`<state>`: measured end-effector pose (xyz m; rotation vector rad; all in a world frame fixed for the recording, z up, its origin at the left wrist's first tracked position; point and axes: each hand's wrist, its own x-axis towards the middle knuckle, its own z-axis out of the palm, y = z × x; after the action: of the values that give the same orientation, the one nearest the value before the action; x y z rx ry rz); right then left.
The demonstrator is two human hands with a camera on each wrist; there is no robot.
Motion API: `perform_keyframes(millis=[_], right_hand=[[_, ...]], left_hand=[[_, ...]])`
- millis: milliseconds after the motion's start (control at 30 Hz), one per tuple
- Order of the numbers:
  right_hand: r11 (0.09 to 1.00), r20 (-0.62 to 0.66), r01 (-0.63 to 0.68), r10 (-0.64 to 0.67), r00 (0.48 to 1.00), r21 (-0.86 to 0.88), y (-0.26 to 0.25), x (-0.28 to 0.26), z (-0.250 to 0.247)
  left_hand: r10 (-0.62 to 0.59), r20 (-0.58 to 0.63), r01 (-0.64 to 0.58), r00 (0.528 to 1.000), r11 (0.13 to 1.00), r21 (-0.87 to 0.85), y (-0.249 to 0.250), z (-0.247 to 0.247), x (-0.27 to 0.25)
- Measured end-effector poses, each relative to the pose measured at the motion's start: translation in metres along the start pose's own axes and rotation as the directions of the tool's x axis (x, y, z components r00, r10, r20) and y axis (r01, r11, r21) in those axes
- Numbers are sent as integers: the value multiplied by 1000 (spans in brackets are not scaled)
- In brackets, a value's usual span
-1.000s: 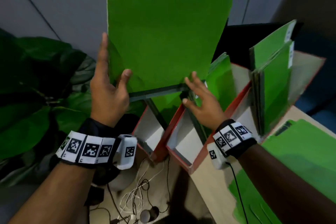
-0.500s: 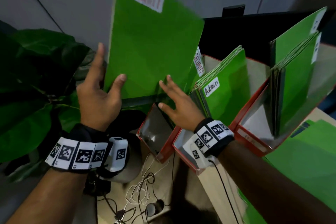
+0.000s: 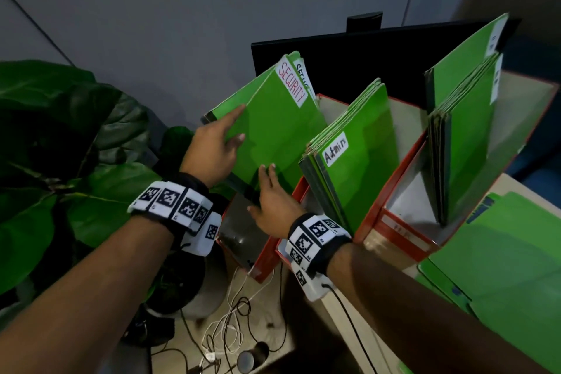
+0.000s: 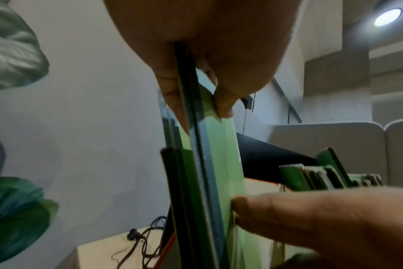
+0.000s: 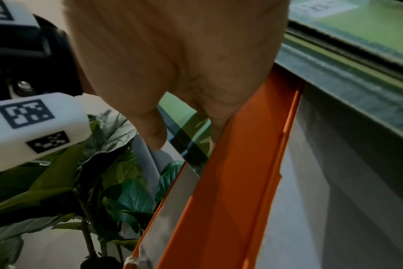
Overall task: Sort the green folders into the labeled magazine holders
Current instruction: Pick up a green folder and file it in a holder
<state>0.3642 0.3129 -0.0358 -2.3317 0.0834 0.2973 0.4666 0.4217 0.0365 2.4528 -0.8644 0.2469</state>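
We seat a Security folder (image 3: 273, 130) in the leftmost of 3 holders (image 3: 267, 249), left hand (image 3: 212, 150) pinching its edge, right hand (image 3: 273, 200) flat against its face, while more folders (image 3: 501, 255) wait on the desk (image 3: 513, 182).

Head view looks down and forward from above onto the folder (image 3: 273, 130), both hands and the holders. Left wrist view sits right at the folder's (image 4: 209, 163) edge, facing along it toward the wall. Right wrist view is close beside the folder (image 5: 184, 112), facing down along the orange holder (image 5: 230, 182). All three share the folder.
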Motion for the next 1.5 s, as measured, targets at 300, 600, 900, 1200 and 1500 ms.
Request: perform_keyframes(millis=[300, 600, 900, 1200, 1500], right_hand=[[989, 21, -128, 127, 992, 72, -8, 6, 5], [995, 39, -61, 65, 997, -83, -5, 8, 4], [970, -56, 226, -231, 971, -86, 25, -45, -28], [988, -438, -151, 143, 887, 17, 142, -172, -101], [828, -514, -548, 525, 678, 122, 251, -329, -95]], left_hand=[[-8, 58, 6, 998, 999, 31, -4, 48, 11], [69, 111, -94, 991, 966, 240, 1, 52, 21], [35, 77, -50, 996, 978, 201, 27, 45, 28], [380, -35, -378, 924, 899, -220, 153, 92, 5], [559, 211, -424, 802, 781, -458, 255, 197, -57]])
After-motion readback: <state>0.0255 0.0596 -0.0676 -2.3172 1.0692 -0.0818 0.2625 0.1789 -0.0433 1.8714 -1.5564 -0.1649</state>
